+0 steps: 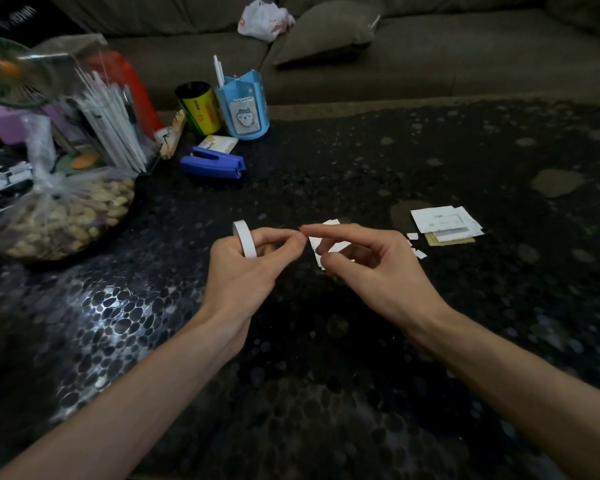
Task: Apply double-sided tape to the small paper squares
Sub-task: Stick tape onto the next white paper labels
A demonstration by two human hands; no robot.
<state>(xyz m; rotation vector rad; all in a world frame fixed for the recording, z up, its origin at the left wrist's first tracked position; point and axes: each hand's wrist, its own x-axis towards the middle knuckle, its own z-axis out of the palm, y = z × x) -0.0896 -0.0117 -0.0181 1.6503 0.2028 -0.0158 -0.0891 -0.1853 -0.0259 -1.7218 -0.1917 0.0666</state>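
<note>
While both forearms reach in from the bottom of the frame, the two hands meet just below the middle of the picture, over a dark table (326, 341) with a pebble pattern. The left hand (243, 268) grips a roll of white tape (245, 242). Its fingers are curled round the ring, which stands on edge above the knuckles, and its thumb and forefinger are pinched together, pointing right. The right hand (368, 258) faces it, forefinger and thumb drawn together tip to tip and touching the left fingertips. Whatever is between them is too small for me to see, and the other fingers are curled under.

Some white paper squares (317, 252) show just behind and under the right hand; I cannot tell whether they lie on the table or are held. A few smaller white scraps (419, 252) lie on the table right of that hand, beside a stack of papers (444, 223) at centre right.

Toward the upper left sit a blue stapler (213, 164), a blue pen holder (243, 109), a yellow can (200, 107) and a clear box of white sticks (111, 126). A bag of peanuts (63, 216) rests at the left edge. A sofa (430, 64) runs along the top, with a crumpled plastic bag (265, 19) on it.
</note>
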